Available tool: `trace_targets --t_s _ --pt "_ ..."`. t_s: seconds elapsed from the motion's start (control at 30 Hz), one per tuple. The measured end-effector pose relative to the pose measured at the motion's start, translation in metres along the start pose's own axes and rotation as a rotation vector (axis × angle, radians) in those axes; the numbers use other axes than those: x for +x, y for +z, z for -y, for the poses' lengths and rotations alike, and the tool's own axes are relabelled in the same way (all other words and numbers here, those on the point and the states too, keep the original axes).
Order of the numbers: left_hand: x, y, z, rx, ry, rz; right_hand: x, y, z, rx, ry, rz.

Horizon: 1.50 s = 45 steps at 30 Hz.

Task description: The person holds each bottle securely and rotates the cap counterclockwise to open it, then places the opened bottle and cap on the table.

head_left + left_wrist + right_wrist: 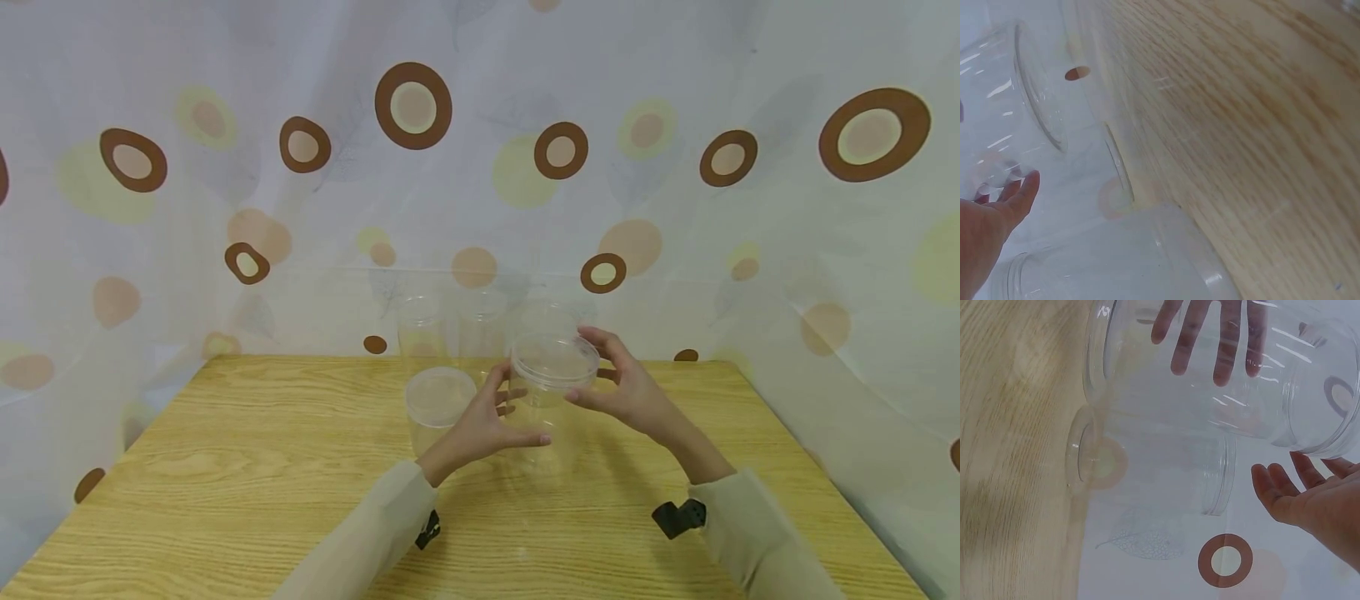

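A clear plastic jar [551, 400] with a clear lid [555, 360] stands on a wooden table [225, 467], just right of the middle of the head view. Two hands flank it. The left hand [487, 421] is against the jar's left side, fingers spread and lightly bent, thumb low across the front wall. In the right wrist view its fingertips [1222, 369] show through the clear wall at the top of the frame. The right hand [626, 387] is at the jar's lid end on the right, fingers arched and spread, the fingertips close to the lid's rim; whether they touch it cannot be told. In the right wrist view this hand [1316, 500] sits at the lower right with an open palm, just beside the lid.

A second, shorter lidded jar [438, 408] stands just left of the first, close to the left hand. Behind them, at the table's far edge, several more clear jars [465, 329] stand in a row, hard to separate from one another. A pale curtain [675, 83] printed with brown rings and beige dots encloses the table at the back and sides. Beige sleeves [375, 533] cover both forearms, each with a black strap [678, 517] near the wrist.
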<state>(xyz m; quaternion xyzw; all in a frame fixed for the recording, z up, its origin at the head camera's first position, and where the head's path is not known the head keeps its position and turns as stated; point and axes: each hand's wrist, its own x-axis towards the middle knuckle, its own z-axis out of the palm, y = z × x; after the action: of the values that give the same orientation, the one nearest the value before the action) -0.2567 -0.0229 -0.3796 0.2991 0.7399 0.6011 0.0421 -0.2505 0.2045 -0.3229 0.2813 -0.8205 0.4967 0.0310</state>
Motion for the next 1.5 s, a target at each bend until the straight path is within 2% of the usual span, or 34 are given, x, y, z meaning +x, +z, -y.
trace_targets --t_s 0.07,0.23,0.37,0.47,0.6,0.77,0.87,1.0,1.13,1.37,1.5 --pt "0.001 0.0 0.004 -0.006 0.002 0.0 0.001 0.002 0.001 -0.016 0.008 -0.017" --pt "-0.005 -0.001 -0.013 -0.015 -0.028 0.02 0.002 0.003 0.0 -0.02 0.027 -0.023" --pt "-0.008 -0.001 -0.021 -0.01 -0.025 0.022 0.004 0.001 -0.003 -0.007 0.031 0.005" --pt "-0.009 -0.001 -0.022 -0.018 -0.017 0.024 0.005 -0.003 -0.005 0.03 0.018 0.057" --pt "-0.007 -0.002 -0.018 -0.03 -0.015 0.037 0.008 -0.01 -0.008 0.153 -0.017 0.177" --pt "-0.002 -0.001 -0.002 -0.021 -0.008 0.044 0.012 -0.017 -0.01 0.3 -0.037 0.313" --pt "0.0 -0.001 0.006 -0.013 -0.004 0.046 0.013 -0.02 -0.011 0.333 -0.045 0.356" --pt "0.0 0.0 0.009 -0.007 0.01 0.044 0.013 -0.021 -0.012 0.35 -0.051 0.375" --pt "0.001 0.0 0.008 -0.01 0.018 0.028 0.01 -0.02 -0.011 0.328 -0.037 0.332" --pt "0.001 0.001 0.007 0.001 0.007 -0.022 0.002 -0.007 -0.003 0.135 0.003 0.089" --pt "0.002 0.002 0.007 0.006 0.012 -0.042 0.001 0.0 0.0 0.08 0.056 0.003"
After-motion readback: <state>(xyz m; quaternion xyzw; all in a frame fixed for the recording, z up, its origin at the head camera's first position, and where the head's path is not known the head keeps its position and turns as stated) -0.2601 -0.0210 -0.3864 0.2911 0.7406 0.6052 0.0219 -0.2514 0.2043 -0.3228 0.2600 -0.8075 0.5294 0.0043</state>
